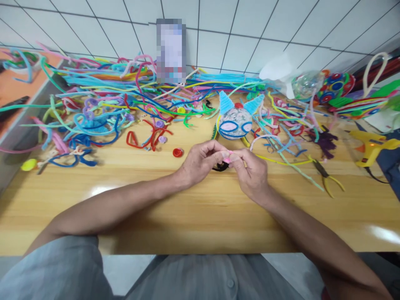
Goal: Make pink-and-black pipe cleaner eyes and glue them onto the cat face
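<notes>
Between my fingertips is a small pink piece (pixel 229 157), mostly covered, perhaps a bit of pipe cleaner. My left hand (pixel 204 160) pinches it from the left, and my right hand (pixel 251 168) pinches it from the right, the two thumbs almost touching. Just beyond my hands stands a round figure (pixel 233 121) with light blue pointed ears, blue-ringed oval eyes and a red spot on top. Something black (pixel 221 167) lies on the table below my fingers, partly hidden. Left of my left hand sits a small red cap (pixel 178 152).
Heaps of coloured pipe cleaners (pixel 103 83) line the wall side of the wooden table (pixel 150 225). Yellow-handled pliers (pixel 328 179) and a yellow glue gun (pixel 371 146) lie at the right. A blurred-out upright panel (pixel 171 50) leans on the tiled wall.
</notes>
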Demonstrator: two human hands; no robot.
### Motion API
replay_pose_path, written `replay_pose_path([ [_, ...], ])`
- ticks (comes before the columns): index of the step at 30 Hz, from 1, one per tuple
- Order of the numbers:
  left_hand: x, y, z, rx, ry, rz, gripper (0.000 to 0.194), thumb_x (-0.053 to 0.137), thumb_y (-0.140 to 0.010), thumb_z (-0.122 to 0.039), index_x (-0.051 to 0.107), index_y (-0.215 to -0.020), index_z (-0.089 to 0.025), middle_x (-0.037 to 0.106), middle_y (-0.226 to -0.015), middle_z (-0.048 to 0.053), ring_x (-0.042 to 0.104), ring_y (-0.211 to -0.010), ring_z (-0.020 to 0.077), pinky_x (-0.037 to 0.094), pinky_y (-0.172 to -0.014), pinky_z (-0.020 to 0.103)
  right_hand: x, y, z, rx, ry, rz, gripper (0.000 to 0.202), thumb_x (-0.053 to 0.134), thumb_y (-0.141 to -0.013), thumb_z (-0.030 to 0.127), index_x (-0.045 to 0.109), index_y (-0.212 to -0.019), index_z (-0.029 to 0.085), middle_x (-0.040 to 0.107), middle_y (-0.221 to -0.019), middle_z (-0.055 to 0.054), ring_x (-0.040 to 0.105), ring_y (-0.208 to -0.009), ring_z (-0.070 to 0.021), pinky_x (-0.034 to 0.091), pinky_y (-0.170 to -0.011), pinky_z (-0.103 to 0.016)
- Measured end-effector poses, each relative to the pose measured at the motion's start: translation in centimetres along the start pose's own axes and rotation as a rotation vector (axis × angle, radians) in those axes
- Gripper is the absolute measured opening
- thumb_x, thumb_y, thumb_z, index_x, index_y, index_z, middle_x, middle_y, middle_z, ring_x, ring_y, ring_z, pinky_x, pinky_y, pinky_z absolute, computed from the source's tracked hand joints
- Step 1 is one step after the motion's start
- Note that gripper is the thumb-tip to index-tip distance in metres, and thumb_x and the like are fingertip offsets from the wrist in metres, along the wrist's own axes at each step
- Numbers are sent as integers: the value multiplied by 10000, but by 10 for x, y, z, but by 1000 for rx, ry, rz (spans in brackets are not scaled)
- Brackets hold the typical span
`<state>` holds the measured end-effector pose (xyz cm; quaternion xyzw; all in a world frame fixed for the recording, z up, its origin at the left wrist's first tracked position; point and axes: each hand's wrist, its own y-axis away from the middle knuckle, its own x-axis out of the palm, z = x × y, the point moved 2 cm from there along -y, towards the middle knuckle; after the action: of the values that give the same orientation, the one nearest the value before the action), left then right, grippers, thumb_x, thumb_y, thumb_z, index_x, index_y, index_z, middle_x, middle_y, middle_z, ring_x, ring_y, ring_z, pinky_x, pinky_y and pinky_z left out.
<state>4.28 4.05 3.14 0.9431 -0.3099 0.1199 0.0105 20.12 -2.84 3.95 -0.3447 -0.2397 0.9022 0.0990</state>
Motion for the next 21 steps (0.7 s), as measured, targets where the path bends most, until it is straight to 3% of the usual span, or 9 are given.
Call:
replay_pose_path([
  [7,-2,-3,2,28,-60,13,451,791,-858,-586,696,-819,-147,714,-739,24,601,-659,113,491,-637,239,2,-2,-3,22,-54,18,271,537,-1073,372,687,-893,235,729,-768,7,668,-679,-145,497,-654,-276],
  [11,-4,-6,2,95,-159,3,433,731,-911,-573,683,-825,-151,700,-760,25,581,-672,113,465,-628,231,-2,-8,-4,82,-75,99,304,539,-1068,431,692,-901,226,719,-771,-2,663,-695,-157,491,-655,-286],
  [21,-5,-6,1,92,-423,46,206,683,-949,-325,694,-830,-157,723,-770,16,598,-672,119,439,-635,241,-10,-15,-5,12,80,148,258,524,-1049,335,589,-821,231,630,-713,11,573,-659,-149,422,-650,-296],
])
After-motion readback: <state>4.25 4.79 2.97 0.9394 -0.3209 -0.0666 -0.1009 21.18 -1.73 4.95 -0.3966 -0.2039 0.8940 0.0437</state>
